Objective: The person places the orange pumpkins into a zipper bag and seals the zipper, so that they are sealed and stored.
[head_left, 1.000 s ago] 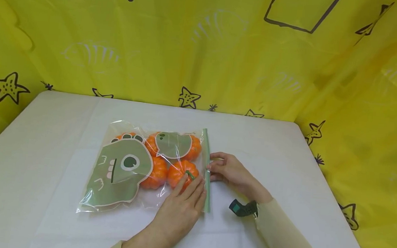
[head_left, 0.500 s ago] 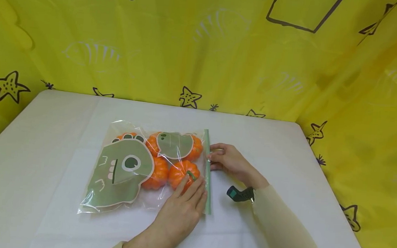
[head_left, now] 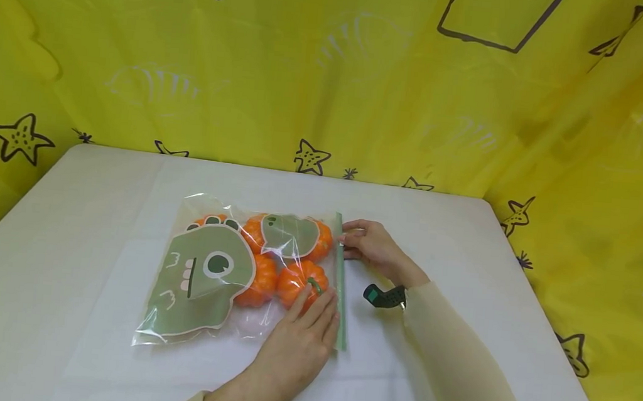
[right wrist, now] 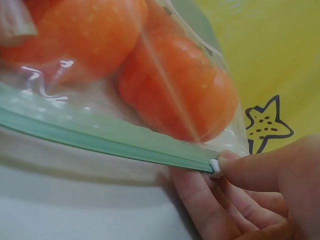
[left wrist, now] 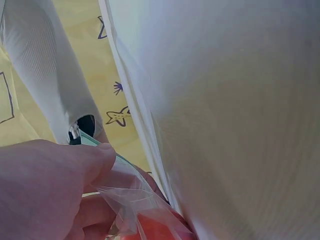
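A clear zip bag (head_left: pixel 200 298) printed with a green cartoon monster lies on the table, holding several orange toy pumpkins (head_left: pixel 299 282). Its green zip strip (head_left: pixel 340 303) runs along the right-hand side. My right hand (head_left: pixel 377 246) pinches the small white slider (right wrist: pixel 215 168) near the far end of that strip, thumb above and fingers below. Lower down, my left hand (head_left: pixel 299 343) lies over the bag's near right corner, fingers on the closest pumpkin. In the left wrist view, the bag's edge sits between that hand's thumb (left wrist: pixel 102 155) and fingers.
A white-covered table (head_left: pixel 99 221) carries the bag. Yellow curtains (head_left: pixel 263 76) with starfish and fish drawings hang behind it and at both sides. A dark wrist-worn device (head_left: pixel 384 296) sticks out at the right sleeve.
My right hand has slid the white slider away from me along the green strip, toward its far end. The left hand keeps its place on the bag.
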Available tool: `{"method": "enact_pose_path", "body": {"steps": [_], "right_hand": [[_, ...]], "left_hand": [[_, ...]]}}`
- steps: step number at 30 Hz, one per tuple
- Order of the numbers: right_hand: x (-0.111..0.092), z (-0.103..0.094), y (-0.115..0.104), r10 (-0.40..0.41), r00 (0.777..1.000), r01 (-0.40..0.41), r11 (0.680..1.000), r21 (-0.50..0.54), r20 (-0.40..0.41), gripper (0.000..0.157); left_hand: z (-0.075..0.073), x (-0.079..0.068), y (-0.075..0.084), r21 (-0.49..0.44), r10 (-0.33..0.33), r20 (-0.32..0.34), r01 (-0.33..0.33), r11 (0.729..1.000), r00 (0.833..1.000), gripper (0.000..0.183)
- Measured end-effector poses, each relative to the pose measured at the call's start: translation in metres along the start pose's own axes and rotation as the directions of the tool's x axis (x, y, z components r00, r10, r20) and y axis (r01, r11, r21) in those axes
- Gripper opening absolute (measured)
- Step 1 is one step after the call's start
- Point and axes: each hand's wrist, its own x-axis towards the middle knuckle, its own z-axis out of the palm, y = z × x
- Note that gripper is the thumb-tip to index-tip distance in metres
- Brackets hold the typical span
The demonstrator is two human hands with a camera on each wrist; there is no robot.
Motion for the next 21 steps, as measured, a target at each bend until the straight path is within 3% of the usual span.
{"method": "enact_pose_path", "body": {"steps": [8, 15, 21], "right_hand": [[0.011, 0.0, -0.004, -0.033, 0.997, 0.033, 0.999, 0.001, -0.071, 0.039], [0.02, -0.003, -0.002, -0.064, 0.987, 0.061, 0.998, -0.026, -0.15, 0.039], [0.021, -0.007, -0.001, -0.082, 0.976, 0.075, 0.996, -0.041, -0.201, 0.039]], "left_hand": [[-0.001, 0.001, 0.002, 0.007, 0.002, 0.029, -0.002, 1.0, 1.0, 0.035], [-0.002, 0.001, 0.006, 0.028, 0.01, -0.03, -0.009, 1.0, 0.999, 0.034], [-0.004, 0.002, 0.012, 0.032, 0.032, -0.023, -0.031, 0.999, 0.999, 0.034]]}}
